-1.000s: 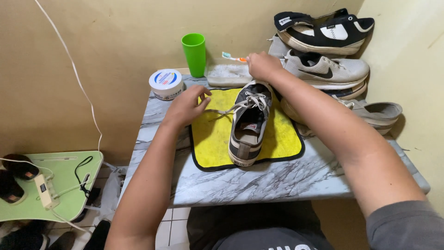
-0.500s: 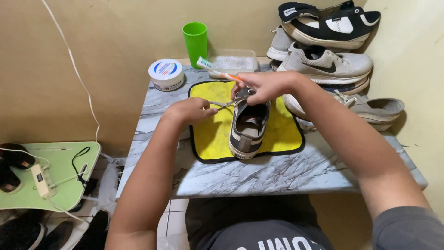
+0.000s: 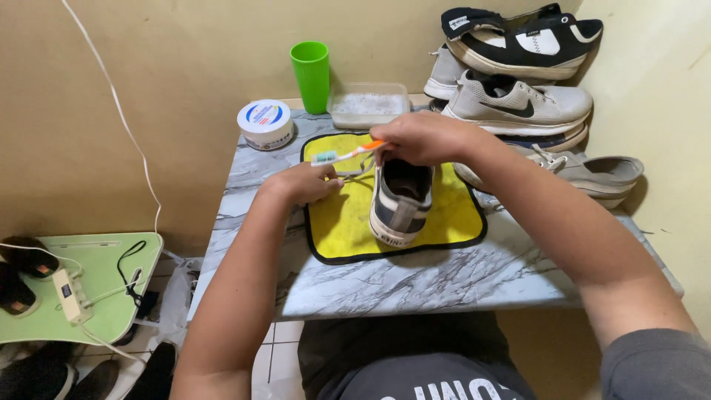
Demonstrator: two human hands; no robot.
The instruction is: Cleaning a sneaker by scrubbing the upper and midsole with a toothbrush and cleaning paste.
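A grey and white sneaker (image 3: 400, 201) stands heel toward me on a yellow cloth with a black border (image 3: 348, 226) on the marble-pattern table (image 3: 415, 285). My right hand (image 3: 418, 138) hovers over the shoe's front and grips an orange and white toothbrush (image 3: 346, 154) whose bristled head points left. My left hand (image 3: 304, 183) rests on the cloth just left of the shoe, fingers pinched on the shoe's lace (image 3: 354, 174). The shoe's toe is hidden behind my right hand.
Behind the cloth stand a green cup (image 3: 311, 75), a round white tub (image 3: 265, 124) and a clear tray of white powder (image 3: 368, 104). Several sneakers (image 3: 518, 104) are piled at the table's right rear. A green low table (image 3: 104, 285) with a power strip sits at lower left.
My right hand has come back from the rear of the table with the toothbrush and now sits over the shoe. My left hand has shifted left, pulling the lace.
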